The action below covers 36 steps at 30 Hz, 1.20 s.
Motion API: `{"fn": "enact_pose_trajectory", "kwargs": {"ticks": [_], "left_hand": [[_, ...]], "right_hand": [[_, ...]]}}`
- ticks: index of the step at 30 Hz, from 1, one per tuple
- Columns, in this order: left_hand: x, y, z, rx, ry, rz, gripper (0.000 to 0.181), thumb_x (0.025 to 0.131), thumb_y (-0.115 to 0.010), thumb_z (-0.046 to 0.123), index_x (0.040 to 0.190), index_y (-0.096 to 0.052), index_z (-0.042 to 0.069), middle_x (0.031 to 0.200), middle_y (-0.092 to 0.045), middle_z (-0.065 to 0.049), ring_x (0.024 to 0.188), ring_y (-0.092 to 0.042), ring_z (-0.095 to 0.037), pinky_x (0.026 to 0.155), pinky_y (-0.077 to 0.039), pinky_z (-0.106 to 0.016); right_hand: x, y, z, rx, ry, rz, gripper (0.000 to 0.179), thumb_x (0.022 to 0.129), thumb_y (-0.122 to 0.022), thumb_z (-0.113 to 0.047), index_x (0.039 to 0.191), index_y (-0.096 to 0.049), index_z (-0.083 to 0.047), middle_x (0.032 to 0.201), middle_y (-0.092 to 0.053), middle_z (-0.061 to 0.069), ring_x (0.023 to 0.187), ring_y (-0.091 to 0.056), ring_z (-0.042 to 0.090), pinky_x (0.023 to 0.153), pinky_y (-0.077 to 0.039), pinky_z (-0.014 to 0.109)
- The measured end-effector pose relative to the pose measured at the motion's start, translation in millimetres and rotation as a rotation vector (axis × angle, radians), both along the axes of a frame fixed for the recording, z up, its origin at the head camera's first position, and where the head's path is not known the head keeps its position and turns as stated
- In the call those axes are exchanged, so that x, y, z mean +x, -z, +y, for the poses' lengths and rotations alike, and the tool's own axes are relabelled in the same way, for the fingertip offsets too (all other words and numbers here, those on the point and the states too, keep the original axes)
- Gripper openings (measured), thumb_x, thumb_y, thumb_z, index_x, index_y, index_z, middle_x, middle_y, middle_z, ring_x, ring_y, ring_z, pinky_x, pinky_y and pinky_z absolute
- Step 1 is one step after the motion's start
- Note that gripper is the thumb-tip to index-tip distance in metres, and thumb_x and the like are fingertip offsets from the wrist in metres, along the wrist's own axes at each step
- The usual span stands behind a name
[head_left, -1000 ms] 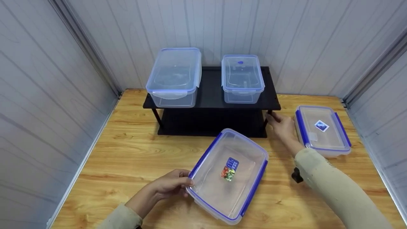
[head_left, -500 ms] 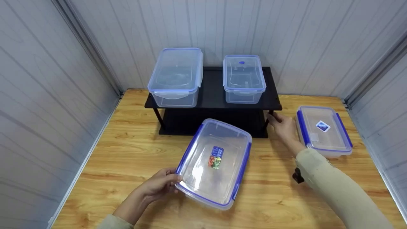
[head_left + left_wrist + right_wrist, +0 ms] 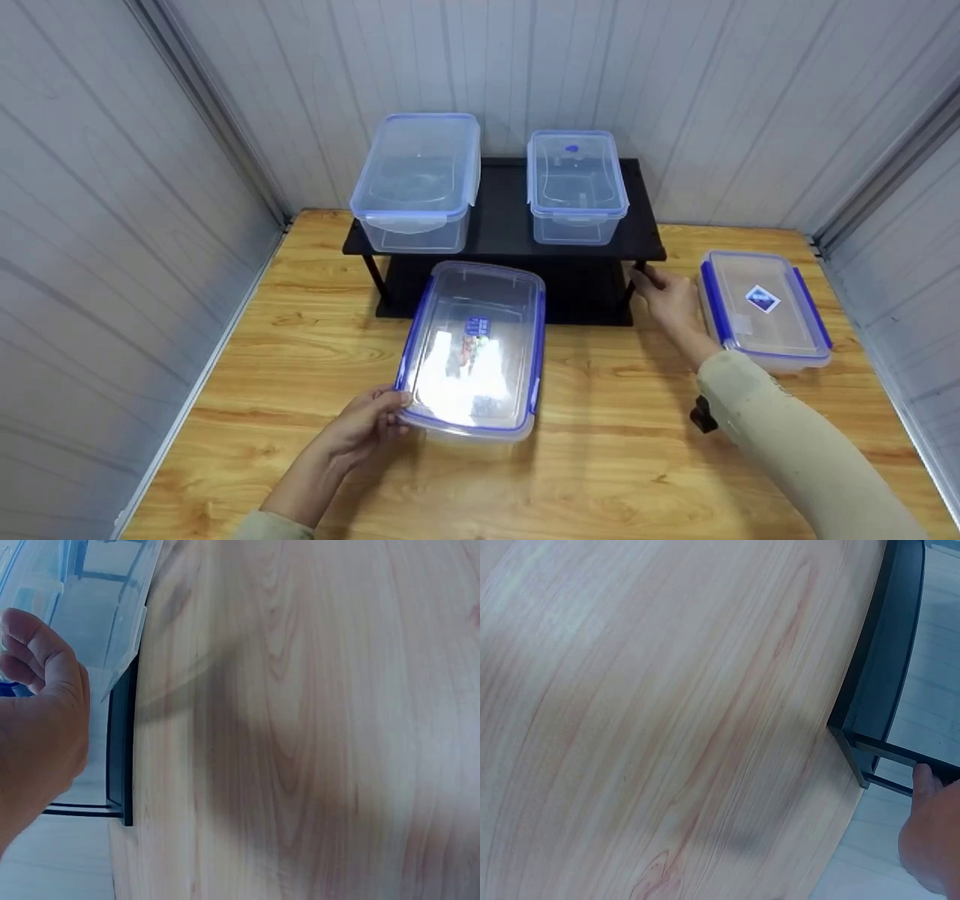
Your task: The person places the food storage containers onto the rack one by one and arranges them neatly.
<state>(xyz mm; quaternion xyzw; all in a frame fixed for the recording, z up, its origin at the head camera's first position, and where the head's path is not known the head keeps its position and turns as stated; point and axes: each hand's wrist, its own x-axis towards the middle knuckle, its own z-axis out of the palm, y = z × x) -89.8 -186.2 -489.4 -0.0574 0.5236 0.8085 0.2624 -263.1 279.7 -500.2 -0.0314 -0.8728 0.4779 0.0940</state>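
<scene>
In the head view my left hand [image 3: 360, 427] grips a clear plastic food container [image 3: 487, 296] by its near left corner, thumb on top of the blue-edged lid. The container is tilted above the table, its far end overlapping the front of a black two-tier rack [image 3: 499, 210]. The left wrist view shows that hand [image 3: 45, 712] with curled fingers at the container [image 3: 97, 622]. My right hand [image 3: 675, 304] holds the rack's front right post. From the right wrist, a finger of the hand [image 3: 934, 832] lies against the black post of the rack [image 3: 889, 660].
On the rack's top tier stand a large lidded container [image 3: 416, 169] at left and a smaller one [image 3: 577, 180] at right. Another blue-clipped container [image 3: 765, 330] lies on the wooden table [image 3: 300, 352], right of my right hand. Pale panel walls [image 3: 600, 67] enclose three sides.
My left hand has carried the container leftward and away from me, toward the rack, turning it so its long sides run nearly straight ahead. The right hand stays on the post.
</scene>
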Motion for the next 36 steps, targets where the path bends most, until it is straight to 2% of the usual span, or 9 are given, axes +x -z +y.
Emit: {"fn": "enact_pose_trajectory", "kwargs": {"ticks": [7,14,22,28,31,36], "left_hand": [[-11.9,-4.1,-6.2,0.000,-0.082,-0.013,0.010,0.089,-0.058,0.009,0.096,-0.055,0.003,0.076,-0.066,-0.001,0.065,-0.058,-0.007,0.062,-0.052,-0.018],[-34.4,-5.4,-12.0,0.032,-0.109,0.007,0.006,0.091,-0.053,0.007,0.092,-0.059,0.006,0.076,-0.067,-0.001,0.066,-0.058,-0.008,0.063,-0.051,-0.017],[-62.4,-7.8,-13.0,0.019,-0.153,0.008,0.010,0.091,-0.054,0.009,0.086,-0.061,0.005,0.073,-0.066,-0.002,0.062,-0.056,-0.009,0.059,-0.050,-0.017],[-79.9,-0.3,-10.8,-0.011,-0.212,-0.026,0.008,0.090,-0.058,0.010,0.089,-0.058,0.002,0.072,-0.064,-0.003,0.061,-0.055,-0.009,0.058,-0.050,-0.016],[-85.2,2.9,-11.9,-0.008,-0.247,-0.049,0.006,0.089,-0.059,0.009,0.088,-0.056,0.004,0.069,-0.062,-0.002,0.060,-0.055,-0.009,0.056,-0.050,-0.016],[-94.3,5.7,-13.9,-0.002,-0.290,-0.073,0.007,0.087,-0.061,0.008,0.081,-0.057,0.007,0.063,-0.059,0.001,0.058,-0.054,-0.008,0.056,-0.049,-0.016]], "right_hand": [[0.0,-0.2,1.9,0.012,-0.016,-0.003,0.041,0.093,-0.059,-0.048,0.118,-0.070,-0.017,0.110,-0.071,0.009,0.103,-0.065,0.025,0.085,-0.054,0.040],[0.4,1.1,2.0,-0.010,-0.017,-0.019,0.042,0.092,-0.059,-0.048,0.121,-0.069,-0.018,0.112,-0.070,0.010,0.105,-0.065,0.026,0.087,-0.054,0.042],[-1.9,2.1,1.4,-0.017,-0.015,0.001,0.040,0.092,-0.061,-0.045,0.116,-0.071,-0.015,0.109,-0.071,0.009,0.099,-0.066,0.022,0.074,-0.053,0.022],[-2.0,1.3,1.0,-0.013,-0.010,0.009,0.040,0.092,-0.061,-0.044,0.116,-0.071,-0.013,0.108,-0.071,0.009,0.097,-0.066,0.020,0.072,-0.052,0.019],[-1.7,1.6,-0.6,-0.008,-0.004,0.025,0.040,0.092,-0.062,-0.042,0.116,-0.071,-0.010,0.105,-0.072,0.011,0.090,-0.067,0.021,0.064,-0.049,0.015],[-0.6,1.7,-0.4,-0.008,-0.001,0.022,0.041,0.092,-0.061,-0.043,0.118,-0.070,-0.012,0.103,-0.072,0.013,0.079,-0.065,0.018,0.056,-0.046,0.018]]}}
